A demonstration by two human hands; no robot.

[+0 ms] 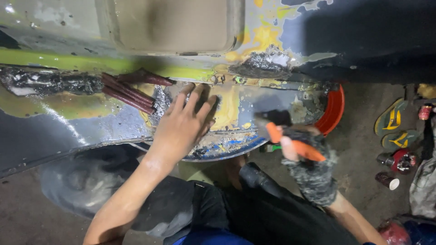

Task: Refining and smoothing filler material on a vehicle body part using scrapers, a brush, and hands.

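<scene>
Grey metal under the left fingers (193,97): spread wide and laid flat on the panel (91,118), near the centre of the frame, with the left hand (181,124) bare and holding nothing. To the right of centre, right hand (309,159) in a worn fingerless glove, fingers closed around the orange handle of a tool (293,143), dark head pointing up-left toward the yellow and blue patch of the panel, apart from it.

Looks like surface work on the panel, perhaps scraping or brushing, with the left hand steadying or feeling the spot. Any next stroke calls for bringing the tool head onto the patch just beside the left fingers without hitting them.

Hard to tell the kind of tool: head blurred. Cannot say what the dark red rods (127,93) at upper left belong to. Red basin (334,109) half hidden behind the panel. Sandals (395,124) and cans (399,161) at the right edge, dim. Panel cut off by the frame at top and at left.
</scene>
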